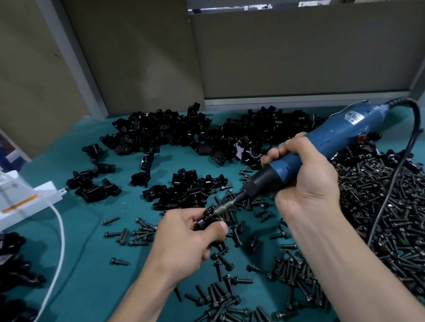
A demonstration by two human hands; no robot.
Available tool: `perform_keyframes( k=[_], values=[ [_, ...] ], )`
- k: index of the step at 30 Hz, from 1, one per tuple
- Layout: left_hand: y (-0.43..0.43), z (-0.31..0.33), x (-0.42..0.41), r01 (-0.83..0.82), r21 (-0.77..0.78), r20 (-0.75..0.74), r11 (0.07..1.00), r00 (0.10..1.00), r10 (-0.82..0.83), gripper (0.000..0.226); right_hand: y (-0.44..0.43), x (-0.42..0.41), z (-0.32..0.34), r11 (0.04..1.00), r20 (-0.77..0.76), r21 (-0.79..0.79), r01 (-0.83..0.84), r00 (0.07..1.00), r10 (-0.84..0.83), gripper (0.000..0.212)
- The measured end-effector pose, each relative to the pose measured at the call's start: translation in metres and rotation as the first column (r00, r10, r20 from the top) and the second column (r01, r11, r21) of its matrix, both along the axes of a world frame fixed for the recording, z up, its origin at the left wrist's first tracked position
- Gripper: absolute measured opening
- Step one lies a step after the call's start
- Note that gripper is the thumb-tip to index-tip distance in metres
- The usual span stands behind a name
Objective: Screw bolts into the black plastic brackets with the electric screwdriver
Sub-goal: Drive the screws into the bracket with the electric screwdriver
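We judge ourselves mid-bolt with most left: our right hand (305,174) clasps the screwdriver (335,133), our left hand (188,240) grips one bracket (204,223) at its tip, and heaps of brackets (165,131) beyond it and bolts (409,204) beside it wait.

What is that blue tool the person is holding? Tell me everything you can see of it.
It is an electric screwdriver: a long, scuffed blue body that looks plastic, a white label near its rear, a small orange switch, a black nose and a thin metal bit. A black cord leaves the rear and trails over the bolts. The right hand grips its middle, tilting it down to the left above the table. Its bit meets the bracket held in the left hand.
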State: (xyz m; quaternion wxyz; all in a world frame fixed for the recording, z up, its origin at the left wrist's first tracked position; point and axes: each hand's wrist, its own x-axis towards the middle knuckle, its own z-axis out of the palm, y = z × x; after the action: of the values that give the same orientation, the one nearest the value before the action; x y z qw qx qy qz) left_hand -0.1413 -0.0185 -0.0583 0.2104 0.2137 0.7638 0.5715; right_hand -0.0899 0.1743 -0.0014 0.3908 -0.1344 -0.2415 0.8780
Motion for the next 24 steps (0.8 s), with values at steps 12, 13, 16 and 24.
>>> perform_keyframes(
  k=[12, 13, 16, 24],
  values=[
    [0.0001, -0.0013, -0.0022, -0.026, 0.015, 0.013, 1.000, 1.000, 0.026, 0.012, -0.0024, -0.0004, -0.0004, 0.999, -0.034, -0.003, -0.040, 0.999, 0.040, 0.030],
    [-0.0002, -0.0023, -0.0027, -0.037, 0.007, 0.001, 0.999, 0.999, 0.037, 0.012, -0.0024, -0.0007, -0.0015, 0.999, -0.032, -0.017, -0.041, 0.999, 0.040, 0.030],
    [-0.0009, -0.0040, -0.0027, -0.048, -0.006, -0.035, 0.999, 0.998, 0.047, 0.009, -0.0017, -0.0008, -0.0035, 0.999, -0.025, -0.032, -0.043, 0.999, 0.042, 0.029],
    [-0.0027, -0.0064, -0.0018, -0.062, 0.001, -0.107, 0.998, 0.992, 0.062, 0.008, -0.0004, -0.0017, -0.0054, 0.996, -0.012, -0.071, -0.050, 0.999, 0.049, 0.029]
  ],
)
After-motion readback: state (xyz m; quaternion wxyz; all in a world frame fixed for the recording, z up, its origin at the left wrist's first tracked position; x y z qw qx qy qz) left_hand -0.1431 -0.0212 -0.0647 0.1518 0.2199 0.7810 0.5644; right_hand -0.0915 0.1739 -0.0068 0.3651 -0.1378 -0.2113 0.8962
